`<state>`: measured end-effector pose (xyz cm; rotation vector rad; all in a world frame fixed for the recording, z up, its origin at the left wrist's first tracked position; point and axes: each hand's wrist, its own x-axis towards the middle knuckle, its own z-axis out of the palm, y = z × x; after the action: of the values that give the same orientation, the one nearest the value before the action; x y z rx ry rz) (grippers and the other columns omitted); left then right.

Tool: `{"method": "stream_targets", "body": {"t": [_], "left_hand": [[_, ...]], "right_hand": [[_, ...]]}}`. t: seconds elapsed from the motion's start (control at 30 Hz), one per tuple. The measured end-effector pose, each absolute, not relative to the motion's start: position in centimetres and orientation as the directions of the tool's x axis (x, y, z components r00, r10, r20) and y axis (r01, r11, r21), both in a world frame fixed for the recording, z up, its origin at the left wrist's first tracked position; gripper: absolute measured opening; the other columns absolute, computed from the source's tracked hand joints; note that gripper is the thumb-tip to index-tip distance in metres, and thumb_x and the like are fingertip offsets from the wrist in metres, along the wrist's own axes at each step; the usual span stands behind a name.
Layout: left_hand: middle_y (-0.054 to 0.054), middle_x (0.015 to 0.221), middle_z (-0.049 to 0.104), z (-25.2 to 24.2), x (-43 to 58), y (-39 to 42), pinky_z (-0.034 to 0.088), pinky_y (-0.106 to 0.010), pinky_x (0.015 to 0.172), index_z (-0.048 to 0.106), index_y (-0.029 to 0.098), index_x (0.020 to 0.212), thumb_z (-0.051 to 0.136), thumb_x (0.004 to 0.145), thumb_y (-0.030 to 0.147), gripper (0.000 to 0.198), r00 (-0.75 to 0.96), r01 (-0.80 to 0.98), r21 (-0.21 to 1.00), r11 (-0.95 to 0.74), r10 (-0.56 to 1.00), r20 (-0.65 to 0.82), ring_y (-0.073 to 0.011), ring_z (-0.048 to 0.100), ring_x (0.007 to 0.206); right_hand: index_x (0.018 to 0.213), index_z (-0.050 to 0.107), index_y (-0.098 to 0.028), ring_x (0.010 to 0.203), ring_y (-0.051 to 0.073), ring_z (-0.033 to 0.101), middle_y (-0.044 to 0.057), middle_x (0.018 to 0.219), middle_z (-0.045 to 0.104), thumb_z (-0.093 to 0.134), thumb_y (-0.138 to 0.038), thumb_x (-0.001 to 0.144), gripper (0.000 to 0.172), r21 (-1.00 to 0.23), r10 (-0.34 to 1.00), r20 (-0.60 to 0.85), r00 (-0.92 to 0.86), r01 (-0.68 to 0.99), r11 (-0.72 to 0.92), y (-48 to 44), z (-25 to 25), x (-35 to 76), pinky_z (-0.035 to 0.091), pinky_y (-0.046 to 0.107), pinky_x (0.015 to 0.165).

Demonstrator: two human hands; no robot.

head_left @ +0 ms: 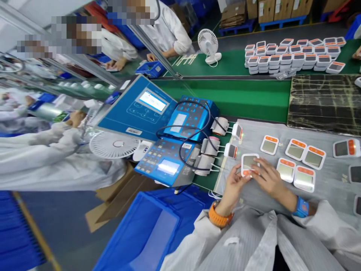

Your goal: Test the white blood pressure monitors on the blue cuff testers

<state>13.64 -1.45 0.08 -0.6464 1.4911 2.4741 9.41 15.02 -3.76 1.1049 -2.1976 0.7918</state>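
White device (249,165) is gripped between the left hand (232,190) and right hand (269,178), while matching devices (286,170) lie spaced apart on the grey sheet (329,178) for separate access.

The white plastic device with an orange band (249,165) has a smooth casing and a glossy face; the pale grey plastic sheet (329,188) beneath it looks thin, matt and faintly creased; the long green worktop (225,96) has a smooth, matt surface; the black sheet with pale streaks (324,103) looks rough and wrinkled, with a dull sheen; the bright blue plastic tester casing (191,116) is glossy; the thin black cable (183,128) looks like smooth rubber; the blue plastic crate (152,233) is semi-gloss; the white striped cloth sleeve (329,226) is soft and matt.
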Motion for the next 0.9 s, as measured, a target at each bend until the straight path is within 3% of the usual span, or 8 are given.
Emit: {"method": "stream_targets", "body": {"t": [0.1,0.2,0.37,0.5,0.63,0.7,0.77,0.9], "left_hand": [[-0.005,0.102,0.077,-1.0,15.5,-2.1,0.054,-0.037,0.097,0.057,0.023,0.123,0.090,0.068,0.039,0.067,-0.861,-0.394,0.807,-0.440,-0.130,-0.492,-0.0199,0.073,0.095],[-0.009,0.112,0.076,-1.2,16.6,-3.4,0.055,-0.040,0.099,0.054,0.024,0.133,0.084,0.074,0.044,0.069,-0.872,-0.420,0.863,-0.281,-0.140,-0.470,-0.0235,0.073,0.103],[-0.011,0.124,0.072,0.6,16.5,-8.5,0.054,-0.041,0.101,0.060,0.025,0.133,0.069,0.089,0.040,0.047,-0.972,-0.222,0.914,0.340,-0.009,-0.233,-0.0256,0.070,0.111],[-0.010,0.113,0.075,1.1,14.0,-13.9,0.050,-0.045,0.097,0.069,0.024,0.111,0.052,0.099,0.029,0.022,-0.993,0.049,0.562,0.826,-0.021,0.117,-0.0268,0.067,0.110],[-0.004,0.101,0.078,0.2,11.4,-17.0,0.041,-0.048,0.098,0.070,0.024,0.097,0.051,0.099,0.018,0.020,-0.958,0.287,0.242,0.927,0.273,0.091,-0.0254,0.067,0.107],[-0.002,0.094,0.078,-0.2,10.8,-17.4,0.038,-0.047,0.099,0.070,0.024,0.093,0.052,0.100,0.020,0.020,-0.938,0.346,0.194,0.918,0.338,0.076,-0.0227,0.068,0.101],[-0.002,0.091,0.077,-0.4,10.6,-17.4,0.038,-0.045,0.097,0.070,0.024,0.092,0.054,0.101,0.024,0.019,-0.936,0.352,0.179,0.919,0.340,0.093,-0.0212,0.069,0.095],[-0.002,0.092,0.077,-0.5,11.0,-16.8,0.039,-0.044,0.097,0.072,0.023,0.092,0.055,0.100,0.023,0.019,-0.947,0.312,0.190,0.931,0.289,0.141,-0.0204,0.069,0.090]], "right_hand": [[0.114,0.070,-0.027,0.147,0.028,0.041,0.006,0.135,0.066,0.053,-0.011,0.096,0.030,-0.438,-0.531,0.558,-0.638,-0.769,0.465,13.4,-4.4,11.4,0.042,0.058,0.117],[0.135,0.059,-0.025,0.154,0.035,0.024,0.013,0.160,0.041,0.064,-0.017,0.089,0.046,-0.667,-0.538,0.325,-0.778,-0.592,0.453,11.8,-4.5,12.2,0.029,0.068,0.120],[0.156,0.033,-0.025,0.144,0.035,0.044,0.018,0.156,0.044,0.082,-0.038,0.074,0.096,-0.957,-0.466,0.064,-0.882,-0.186,0.221,10.4,-5.4,11.3,0.041,0.059,0.116],[0.142,0.051,-0.026,0.126,0.033,0.061,0.013,0.141,0.060,0.077,-0.059,0.074,0.080,-0.967,-0.481,-0.168,-0.861,0.239,-0.090,9.4,-5.4,10.5,0.053,0.053,0.104],[0.130,0.060,-0.019,0.093,0.028,0.072,0.016,0.120,0.070,0.031,-0.070,0.097,0.067,-0.792,-0.643,-0.346,-0.683,0.580,-0.190,7.8,-4.4,10.5,0.063,0.046,0.076],[0.137,0.055,-0.017,0.097,0.028,0.071,0.017,0.126,0.067,0.033,-0.063,0.098,0.064,-0.888,-0.587,-0.312,-0.747,0.448,-0.099,7.5,-3.9,10.5,0.062,0.047,0.079],[0.147,0.047,-0.019,0.116,0.032,0.064,0.017,0.137,0.060,0.058,-0.049,0.090,0.066,-0.989,-0.556,-0.139,-0.819,0.091,0.113,7.9,-3.3,10.4,0.057,0.051,0.096],[0.146,0.051,-0.025,0.140,0.034,0.045,0.013,0.143,0.058,0.065,-0.008,0.076,0.074,-0.697,-0.788,0.071,-0.612,-0.596,0.399,10.2,-2.6,9.4,0.036,0.058,0.118]]}}
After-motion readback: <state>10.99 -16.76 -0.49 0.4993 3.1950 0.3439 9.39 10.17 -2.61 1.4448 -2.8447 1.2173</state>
